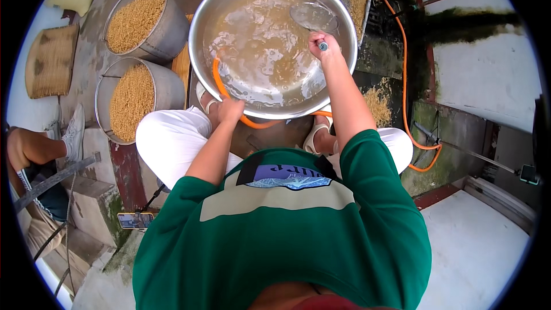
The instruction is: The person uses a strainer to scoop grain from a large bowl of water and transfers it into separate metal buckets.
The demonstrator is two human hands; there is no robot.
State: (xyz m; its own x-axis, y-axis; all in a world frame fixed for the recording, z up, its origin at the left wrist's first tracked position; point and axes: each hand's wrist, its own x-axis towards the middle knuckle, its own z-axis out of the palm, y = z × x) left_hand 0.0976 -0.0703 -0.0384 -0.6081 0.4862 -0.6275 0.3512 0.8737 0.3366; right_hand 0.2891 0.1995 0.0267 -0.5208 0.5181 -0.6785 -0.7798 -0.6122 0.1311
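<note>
A wide stainless steel basin point(196, 51) filled with cloudy brownish water point(258, 38) stands between my feet. My left hand point(231, 110) is closed around an orange hose point(218, 78) at the near left rim, and the hose's end dips into the water. In my right hand point(320, 45) is the handle of a round wire-mesh skimmer point(315, 16). Its mesh head lies at the right side of the basin, at the water's surface. Whether anything rests in the mesh is hard to tell.
Left of the basin, two metal buckets point(172, 34) point(168, 90) hold golden grain. Beyond the basin's right rim is a tray point(366, 13) with grain; more grain point(379, 101) lies scattered nearer. The hose runs along the right wall. A person's leg point(36, 144) and a mounted phone point(135, 220) are at left.
</note>
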